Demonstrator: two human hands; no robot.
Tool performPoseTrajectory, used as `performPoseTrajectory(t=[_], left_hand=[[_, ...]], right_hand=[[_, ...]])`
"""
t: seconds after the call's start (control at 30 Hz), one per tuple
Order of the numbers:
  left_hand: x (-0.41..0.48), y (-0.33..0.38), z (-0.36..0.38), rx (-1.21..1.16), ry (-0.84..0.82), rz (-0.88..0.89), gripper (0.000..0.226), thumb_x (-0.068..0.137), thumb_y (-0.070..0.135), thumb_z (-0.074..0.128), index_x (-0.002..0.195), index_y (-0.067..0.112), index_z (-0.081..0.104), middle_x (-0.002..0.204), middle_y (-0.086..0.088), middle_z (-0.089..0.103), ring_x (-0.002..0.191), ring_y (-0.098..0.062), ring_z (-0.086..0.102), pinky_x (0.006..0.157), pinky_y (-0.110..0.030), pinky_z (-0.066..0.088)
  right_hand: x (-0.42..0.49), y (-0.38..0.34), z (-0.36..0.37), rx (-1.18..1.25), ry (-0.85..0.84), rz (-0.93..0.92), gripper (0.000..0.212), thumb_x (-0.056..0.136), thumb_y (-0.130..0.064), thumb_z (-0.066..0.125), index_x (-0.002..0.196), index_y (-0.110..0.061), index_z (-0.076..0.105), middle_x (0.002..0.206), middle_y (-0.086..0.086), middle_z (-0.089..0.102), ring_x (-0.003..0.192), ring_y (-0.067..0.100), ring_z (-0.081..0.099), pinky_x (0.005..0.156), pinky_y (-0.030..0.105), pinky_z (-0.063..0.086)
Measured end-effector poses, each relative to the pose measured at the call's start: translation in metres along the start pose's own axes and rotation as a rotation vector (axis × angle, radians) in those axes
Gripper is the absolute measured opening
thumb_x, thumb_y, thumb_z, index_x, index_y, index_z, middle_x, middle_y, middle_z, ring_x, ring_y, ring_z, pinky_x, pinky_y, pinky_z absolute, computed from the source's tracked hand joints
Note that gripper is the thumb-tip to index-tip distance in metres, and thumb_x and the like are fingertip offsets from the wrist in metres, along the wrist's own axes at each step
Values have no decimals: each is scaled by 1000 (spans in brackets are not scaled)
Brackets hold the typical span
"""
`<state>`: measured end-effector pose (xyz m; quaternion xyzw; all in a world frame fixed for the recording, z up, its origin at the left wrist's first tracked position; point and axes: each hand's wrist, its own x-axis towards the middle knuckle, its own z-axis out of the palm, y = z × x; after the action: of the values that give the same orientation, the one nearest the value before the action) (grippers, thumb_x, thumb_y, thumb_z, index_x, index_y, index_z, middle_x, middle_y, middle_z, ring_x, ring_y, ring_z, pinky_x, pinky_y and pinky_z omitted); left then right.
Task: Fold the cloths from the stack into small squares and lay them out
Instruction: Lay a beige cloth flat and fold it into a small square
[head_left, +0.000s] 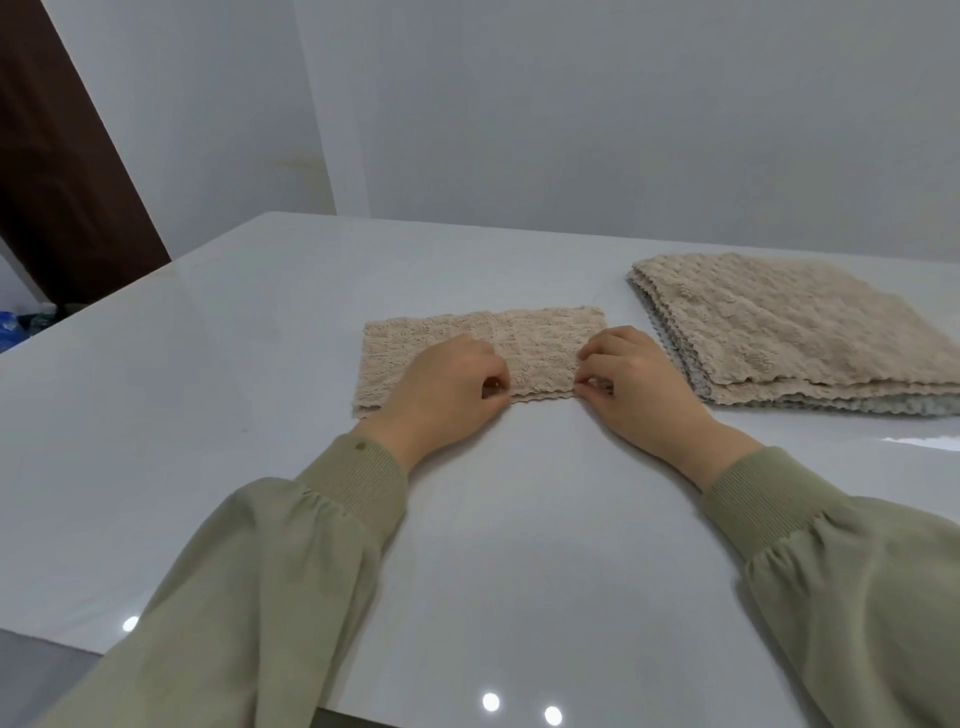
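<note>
A beige fluffy cloth (524, 338), folded into a long strip, lies flat in the middle of the white table (218, 364). My left hand (441, 384) pinches its near edge left of centre. My right hand (628, 384) pinches the same near edge close to the strip's right end. Both hands have curled fingers with thumb against fingertips on the scalloped hem. To the right sits the stack of unfolded beige cloths (800, 327), flat and apart from my hands.
The glossy table runs to a near edge at the bottom and a left edge, with bare surface left of the strip. A grey wall (571, 104) stands behind, and a dark brown door (57, 171) is at far left.
</note>
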<state>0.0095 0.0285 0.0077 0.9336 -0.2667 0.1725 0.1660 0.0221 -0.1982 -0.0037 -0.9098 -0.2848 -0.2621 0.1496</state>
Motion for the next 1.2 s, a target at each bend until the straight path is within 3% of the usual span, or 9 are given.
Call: performPoseTrajectory(t=[0.13, 0.33, 0.63, 0.7, 0.77, 0.87, 0.93, 1.1, 1.2], left_hand=[[-2, -1, 1, 13, 31, 13, 11, 85, 18, 62, 85, 13, 72, 86, 0, 69, 89, -20, 59, 76, -32, 46], [-3, 3, 1, 33, 126, 81, 13, 76, 14, 60, 67, 11, 69, 67, 1, 64, 67, -21, 58, 56, -29, 47], [-7, 2, 2, -33, 26, 66, 15, 74, 23, 61, 72, 15, 73, 73, 1, 64, 75, -20, 59, 64, -31, 51], [-8, 2, 2, -52, 22, 52, 16, 75, 24, 61, 75, 14, 74, 76, 1, 64, 78, -21, 59, 67, -33, 50], [-8, 3, 2, -63, 23, 44, 18, 77, 24, 60, 77, 14, 74, 78, 1, 65, 80, -20, 58, 69, -33, 49], [-7, 2, 4, -60, 28, 42, 14, 80, 21, 62, 79, 14, 74, 80, 1, 64, 83, -19, 57, 72, -33, 48], [-7, 1, 4, -62, 39, 46, 11, 80, 18, 64, 80, 14, 74, 81, 2, 65, 84, -18, 57, 74, -33, 47], [-9, 3, 2, -115, 10, 8, 8, 83, 16, 67, 84, 15, 75, 85, 3, 65, 87, -14, 56, 78, -30, 45], [-11, 5, -3, -329, -5, -132, 9, 83, 14, 67, 83, 18, 75, 83, 8, 66, 83, -10, 59, 79, -22, 44]], right_hand=[[2, -1, 1, -4, -19, -34, 5, 73, -6, 73, 71, -10, 70, 81, 5, 67, 89, 30, 59, 85, 35, 43], [2, 0, -1, -16, 32, -23, 8, 74, -1, 70, 75, -7, 65, 80, 7, 66, 86, 32, 58, 80, 37, 45], [-4, 6, -2, 0, -25, -9, 8, 70, -3, 72, 68, -9, 67, 82, 7, 67, 88, 32, 58, 84, 35, 41], [-6, 9, -5, -85, 57, 59, 4, 72, -8, 66, 69, -8, 68, 85, 9, 67, 91, 35, 58, 88, 41, 41], [-10, 14, -9, -213, 104, 209, 18, 79, -16, 59, 71, -5, 70, 92, 13, 67, 99, 37, 56, 95, 51, 38], [-13, 14, -16, -316, -55, 446, 31, 91, -28, 55, 81, -4, 72, 122, 15, 59, 126, 35, 38, 110, 56, 13], [-14, 13, -16, -332, -147, 502, 32, 92, -33, 52, 88, -8, 71, 135, 11, 50, 135, 30, 26, 113, 54, 3], [-12, 11, -17, -393, -168, 506, 25, 90, -26, 54, 96, -7, 70, 136, 10, 48, 136, 31, 25, 112, 58, 5], [-10, 5, -19, -456, -180, 526, 26, 88, -23, 51, 100, -7, 67, 134, 12, 48, 135, 33, 27, 111, 59, 7]])
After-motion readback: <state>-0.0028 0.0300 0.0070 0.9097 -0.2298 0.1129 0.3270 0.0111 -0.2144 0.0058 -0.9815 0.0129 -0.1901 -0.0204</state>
